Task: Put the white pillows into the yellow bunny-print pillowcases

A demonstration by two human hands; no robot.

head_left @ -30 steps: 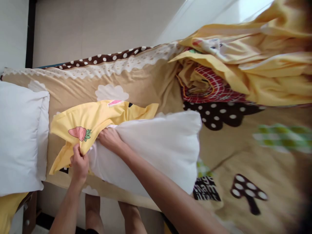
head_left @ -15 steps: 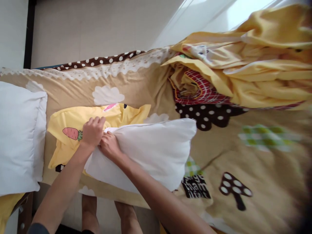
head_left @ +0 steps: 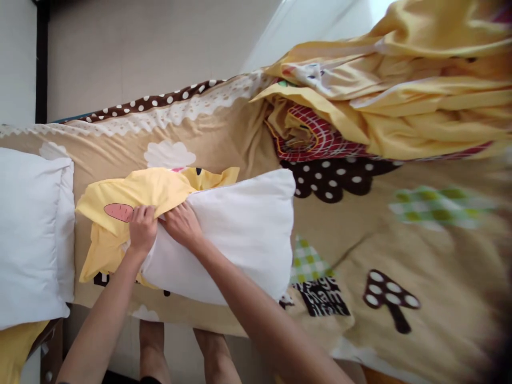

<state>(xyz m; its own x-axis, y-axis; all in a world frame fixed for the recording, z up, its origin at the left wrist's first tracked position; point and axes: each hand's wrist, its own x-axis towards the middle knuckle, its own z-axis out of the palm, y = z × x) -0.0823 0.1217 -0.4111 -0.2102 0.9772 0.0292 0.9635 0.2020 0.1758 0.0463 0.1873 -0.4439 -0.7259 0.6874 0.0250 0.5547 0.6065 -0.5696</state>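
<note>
A white pillow (head_left: 244,229) lies on the bed with its left end partly inside a yellow pillowcase (head_left: 156,184) printed with a carrot. My left hand (head_left: 143,226) is closed on the pillowcase's open edge, pulling a fold of cloth over the pillow. Just beside it, my right hand (head_left: 182,223) grips the pillow's upper left part, its fingertips partly hidden under the yellow cloth. The pillow's left end is covered by the case and my hands.
Another white pillow (head_left: 32,234) lies at the left end of the bed. A tan patterned bedsheet (head_left: 224,133) covers the mattress. A heap of yellow bedding (head_left: 420,112) with a red checked edge is piled at the upper right. A pale floor (head_left: 152,48) shows beyond the bed.
The pillowcase edge has been drawn up over the pillow's upper left corner. My left hand has moved slightly down and left, and the pillow has shifted left toward the case.
</note>
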